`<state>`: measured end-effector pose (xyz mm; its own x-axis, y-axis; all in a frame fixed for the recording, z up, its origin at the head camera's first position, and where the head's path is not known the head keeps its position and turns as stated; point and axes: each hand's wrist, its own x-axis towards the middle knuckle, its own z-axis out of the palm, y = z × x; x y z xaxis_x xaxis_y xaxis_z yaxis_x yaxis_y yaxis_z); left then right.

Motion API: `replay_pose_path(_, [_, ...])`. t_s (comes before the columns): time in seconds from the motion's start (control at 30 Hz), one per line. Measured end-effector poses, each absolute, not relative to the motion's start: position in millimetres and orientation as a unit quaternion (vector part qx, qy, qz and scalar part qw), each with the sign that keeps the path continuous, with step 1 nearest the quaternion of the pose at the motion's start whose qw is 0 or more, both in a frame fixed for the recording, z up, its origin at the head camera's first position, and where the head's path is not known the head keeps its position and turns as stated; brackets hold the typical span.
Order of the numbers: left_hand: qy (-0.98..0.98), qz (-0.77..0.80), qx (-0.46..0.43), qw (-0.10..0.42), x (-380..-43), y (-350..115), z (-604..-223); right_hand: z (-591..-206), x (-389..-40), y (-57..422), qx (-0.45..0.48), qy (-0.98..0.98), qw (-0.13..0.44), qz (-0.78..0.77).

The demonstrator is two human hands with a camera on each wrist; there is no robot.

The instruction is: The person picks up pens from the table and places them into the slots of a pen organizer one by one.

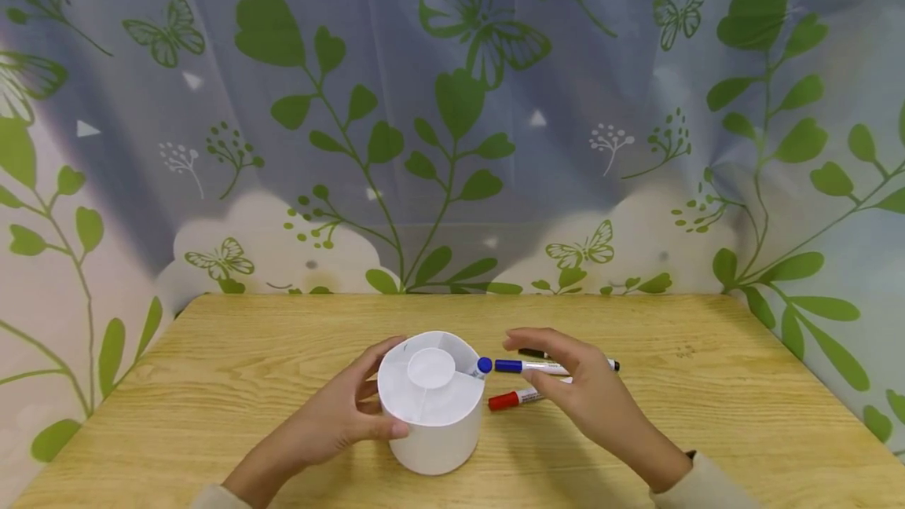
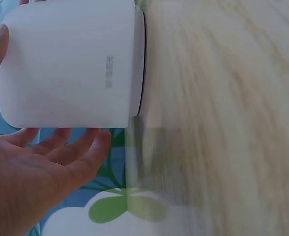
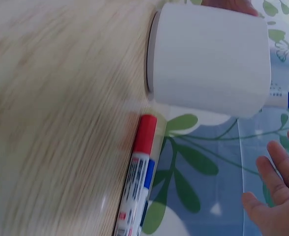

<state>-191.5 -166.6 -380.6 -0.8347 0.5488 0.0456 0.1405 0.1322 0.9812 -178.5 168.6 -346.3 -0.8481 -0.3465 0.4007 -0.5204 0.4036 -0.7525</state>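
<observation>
My left hand (image 1: pixel 339 415) holds a white round pen holder (image 1: pixel 434 446) from its left side, thumb at the front and fingers behind. A marker with a blue end (image 1: pixel 484 365) stands in one compartment near the right rim. Right of the holder, my right hand (image 1: pixel 590 387) hovers with thumb and fingers spread apart and nothing between them. Below and beside it lie a red-capped marker (image 1: pixel 504 401), a blue-capped marker (image 1: pixel 509 366) and a dark-capped marker (image 1: pixel 532 353), partly hidden by the hand. In the right wrist view the red-capped marker (image 3: pixel 143 142) lies nearest.
The light wooden table (image 1: pixel 283 328) runs back to a hanging curtain (image 1: pixel 601 61) printed with green leaves and butterflies. The curtain also borders the table on the left and right.
</observation>
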Motion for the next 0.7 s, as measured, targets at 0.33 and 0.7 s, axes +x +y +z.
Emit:
replay_pose_path(0.33, [0.748,0.596,0.244,0.157,-192.0,-173.5,-377.3,-346.1,-182.1,197.6,0.217,-0.831,0.08,0.505])
replay_pose_path(0.7, [0.759,0.587,0.24,0.144,-189.4,-166.0,-378.0,-347.9,-185.8,223.7,0.19,-0.837,0.076,0.507])
